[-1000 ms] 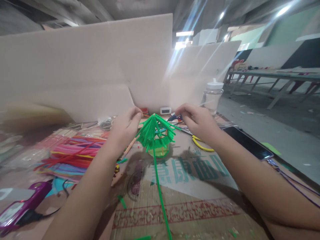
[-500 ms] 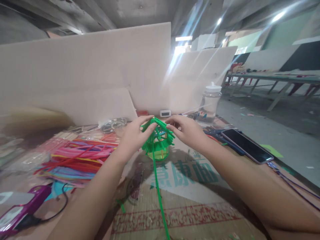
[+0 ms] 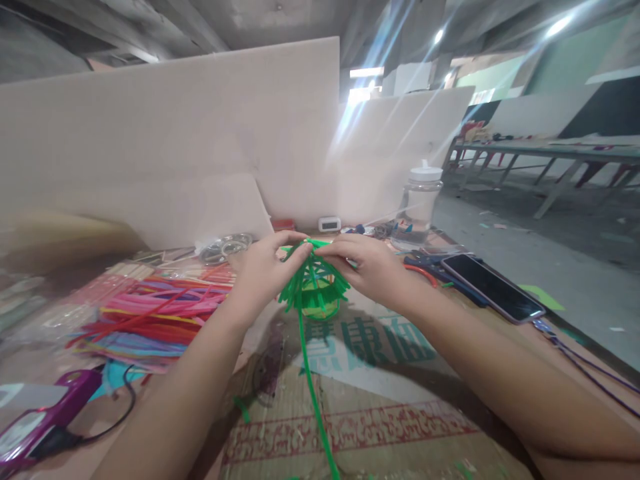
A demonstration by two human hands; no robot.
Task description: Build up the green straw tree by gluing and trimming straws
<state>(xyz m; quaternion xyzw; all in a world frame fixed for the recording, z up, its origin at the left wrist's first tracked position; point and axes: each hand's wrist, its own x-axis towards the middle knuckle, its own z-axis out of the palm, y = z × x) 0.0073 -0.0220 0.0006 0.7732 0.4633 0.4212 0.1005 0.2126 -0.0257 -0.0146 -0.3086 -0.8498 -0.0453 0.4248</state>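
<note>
A small house-like craft of green pipe cleaners (image 3: pixel 321 288) stands in front of me, its cone-shaped roof fringed at the lower edge and a round yellow-green base (image 3: pixel 320 311) below. My left hand (image 3: pixel 265 270) pinches the roof's peak from the left, thumb and forefinger closed on it. From the right, my right hand (image 3: pixel 373 268) closes its fingertips on a green strand at the peak, close to the left thumb. One long green pipe cleaner (image 3: pixel 311 380) trails from the roof toward me across the printed cardboard (image 3: pixel 400 433). The fingertips partly hide the top.
Bundles of coloured pipe cleaners (image 3: pixel 160 307) lie at left, near a purple glue gun (image 3: pixel 75 400) with a black cord. A water bottle (image 3: pixel 420 203), a small white display device (image 3: pixel 329 224) and tape rolls (image 3: pixel 227 247) stand behind. A phone (image 3: pixel 493 287) rests at right.
My right hand has moved left to the peak, bringing its fingertips beside my left thumb. The raised strand on the roof's right is now lower, and the trailing pipe cleaner has shifted slightly left.
</note>
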